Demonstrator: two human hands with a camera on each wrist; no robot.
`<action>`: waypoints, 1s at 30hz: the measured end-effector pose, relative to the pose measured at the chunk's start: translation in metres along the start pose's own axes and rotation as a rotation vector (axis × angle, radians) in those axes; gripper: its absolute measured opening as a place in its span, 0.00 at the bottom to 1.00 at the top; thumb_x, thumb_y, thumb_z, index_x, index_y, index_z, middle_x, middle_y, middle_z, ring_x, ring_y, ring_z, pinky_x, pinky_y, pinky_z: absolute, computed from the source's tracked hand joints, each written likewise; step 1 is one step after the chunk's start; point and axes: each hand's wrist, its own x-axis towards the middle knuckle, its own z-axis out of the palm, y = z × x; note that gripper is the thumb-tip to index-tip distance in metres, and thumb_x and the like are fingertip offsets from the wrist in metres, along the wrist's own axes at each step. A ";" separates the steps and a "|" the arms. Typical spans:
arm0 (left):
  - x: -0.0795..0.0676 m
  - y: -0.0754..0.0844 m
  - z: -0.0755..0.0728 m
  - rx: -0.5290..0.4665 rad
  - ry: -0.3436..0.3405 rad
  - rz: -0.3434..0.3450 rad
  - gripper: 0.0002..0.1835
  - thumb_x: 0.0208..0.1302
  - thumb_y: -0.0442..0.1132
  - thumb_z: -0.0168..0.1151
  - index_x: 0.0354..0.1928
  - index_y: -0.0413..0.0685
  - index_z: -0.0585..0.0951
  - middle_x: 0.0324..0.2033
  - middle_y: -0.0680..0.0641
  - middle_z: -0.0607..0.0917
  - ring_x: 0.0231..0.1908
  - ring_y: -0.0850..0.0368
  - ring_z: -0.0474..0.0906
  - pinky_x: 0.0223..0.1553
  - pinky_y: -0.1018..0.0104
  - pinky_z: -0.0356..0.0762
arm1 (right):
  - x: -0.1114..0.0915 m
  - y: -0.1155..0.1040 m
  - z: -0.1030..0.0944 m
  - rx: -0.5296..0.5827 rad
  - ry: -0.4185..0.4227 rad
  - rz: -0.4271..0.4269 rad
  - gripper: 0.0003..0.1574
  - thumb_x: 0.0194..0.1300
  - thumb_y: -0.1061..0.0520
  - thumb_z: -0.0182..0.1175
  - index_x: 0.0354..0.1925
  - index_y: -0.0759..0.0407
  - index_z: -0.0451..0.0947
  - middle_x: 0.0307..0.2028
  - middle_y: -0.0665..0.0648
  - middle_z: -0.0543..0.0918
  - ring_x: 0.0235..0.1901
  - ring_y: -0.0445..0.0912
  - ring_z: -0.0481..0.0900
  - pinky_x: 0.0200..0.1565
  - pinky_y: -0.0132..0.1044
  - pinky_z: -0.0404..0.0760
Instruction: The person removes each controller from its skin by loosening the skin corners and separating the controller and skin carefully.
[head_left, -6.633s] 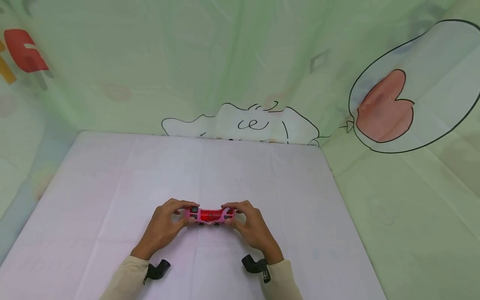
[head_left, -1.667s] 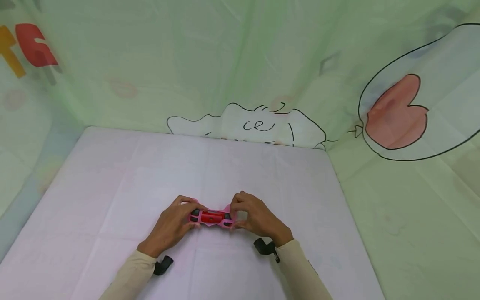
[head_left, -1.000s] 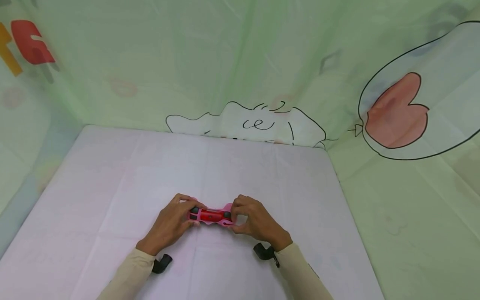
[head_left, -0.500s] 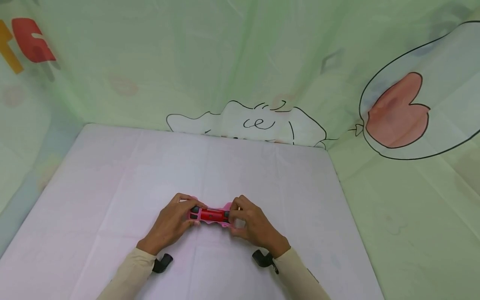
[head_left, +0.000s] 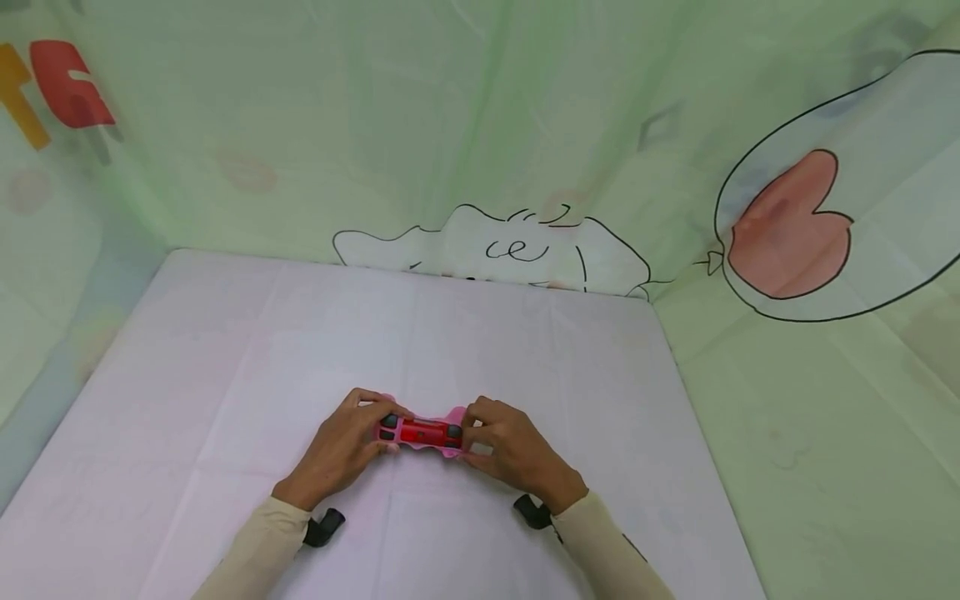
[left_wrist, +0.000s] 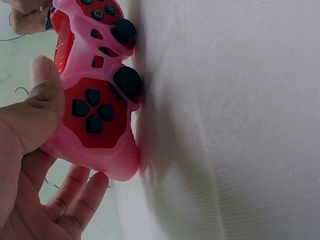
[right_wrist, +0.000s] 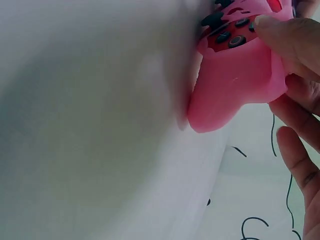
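Observation:
A red game controller (head_left: 422, 432) in a pink silicone cover (right_wrist: 225, 90) stands on its face side near the table's front, its red back edge upward in the head view. My left hand (head_left: 337, 450) grips its left end, thumb on the near side and fingers over the far side. At the other end, my right hand (head_left: 517, 446) pinches the cover and controller edge between thumb and fingers. In the left wrist view the direction pad (left_wrist: 93, 110) and two black thumbsticks (left_wrist: 127, 81) face the table side. The right-hand fingertips partly hide the controller's right end.
A white cloth covers the table (head_left: 300, 333). Green printed curtains (head_left: 315, 125) enclose it at the back and sides. Black wrist cameras (head_left: 325, 528) stick out from both sleeves.
My right fingers have shifted slightly at the right end. The pink band crossing the dark buttons there no longer shows. My left hand has kept its hold.

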 end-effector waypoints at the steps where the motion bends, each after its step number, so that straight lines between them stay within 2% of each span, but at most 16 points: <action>1: 0.000 0.000 0.001 0.000 -0.001 0.001 0.26 0.50 0.46 0.76 0.53 0.68 0.82 0.52 0.60 0.84 0.60 0.60 0.71 0.52 0.57 0.79 | 0.000 -0.001 0.000 -0.008 -0.008 0.001 0.14 0.45 0.57 0.81 0.22 0.46 0.82 0.36 0.43 0.77 0.37 0.34 0.73 0.37 0.24 0.75; 7: 0.000 0.000 0.002 0.004 -0.003 -0.001 0.25 0.50 0.46 0.75 0.53 0.68 0.82 0.52 0.61 0.83 0.61 0.59 0.70 0.51 0.58 0.80 | -0.001 -0.006 0.002 -0.140 -0.011 -0.059 0.12 0.49 0.58 0.79 0.26 0.47 0.83 0.35 0.45 0.77 0.35 0.37 0.73 0.35 0.26 0.75; 9: 0.000 0.000 0.001 0.010 -0.001 -0.004 0.25 0.50 0.47 0.75 0.53 0.68 0.82 0.52 0.61 0.84 0.61 0.59 0.71 0.51 0.58 0.80 | -0.001 -0.009 0.003 -0.145 0.002 -0.048 0.12 0.50 0.58 0.78 0.28 0.48 0.83 0.35 0.45 0.77 0.35 0.38 0.73 0.35 0.27 0.75; 14: 0.001 -0.001 0.000 0.004 0.005 -0.005 0.25 0.50 0.46 0.76 0.52 0.68 0.82 0.50 0.64 0.85 0.60 0.60 0.71 0.52 0.58 0.79 | -0.004 -0.012 0.009 -0.054 0.050 0.055 0.17 0.46 0.59 0.80 0.29 0.48 0.80 0.36 0.44 0.76 0.38 0.38 0.73 0.38 0.28 0.77; 17: 0.002 0.000 0.000 -0.006 0.001 -0.006 0.25 0.50 0.45 0.76 0.52 0.67 0.82 0.49 0.65 0.85 0.60 0.60 0.70 0.53 0.58 0.79 | -0.006 -0.014 0.012 -0.033 0.069 0.084 0.18 0.45 0.61 0.80 0.29 0.48 0.80 0.37 0.45 0.76 0.40 0.38 0.74 0.41 0.28 0.79; 24: 0.005 0.001 0.000 0.015 0.003 0.004 0.25 0.49 0.46 0.76 0.52 0.66 0.82 0.49 0.63 0.86 0.58 0.60 0.71 0.52 0.58 0.80 | -0.009 -0.017 0.017 -0.094 0.075 0.015 0.10 0.55 0.65 0.71 0.31 0.51 0.82 0.35 0.47 0.78 0.40 0.40 0.73 0.45 0.30 0.80; 26: 0.005 0.001 -0.001 0.015 0.000 0.008 0.25 0.50 0.46 0.76 0.52 0.66 0.82 0.49 0.63 0.85 0.58 0.60 0.71 0.51 0.58 0.80 | -0.012 -0.015 0.017 -0.070 0.091 0.021 0.09 0.55 0.64 0.72 0.31 0.52 0.83 0.35 0.47 0.79 0.40 0.40 0.73 0.45 0.29 0.80; 30: 0.003 0.000 -0.001 0.002 -0.003 0.009 0.25 0.50 0.45 0.76 0.52 0.67 0.82 0.50 0.62 0.85 0.59 0.59 0.71 0.53 0.56 0.79 | -0.021 -0.004 0.023 0.051 0.124 0.061 0.12 0.52 0.62 0.76 0.33 0.50 0.85 0.35 0.45 0.81 0.41 0.38 0.74 0.45 0.26 0.79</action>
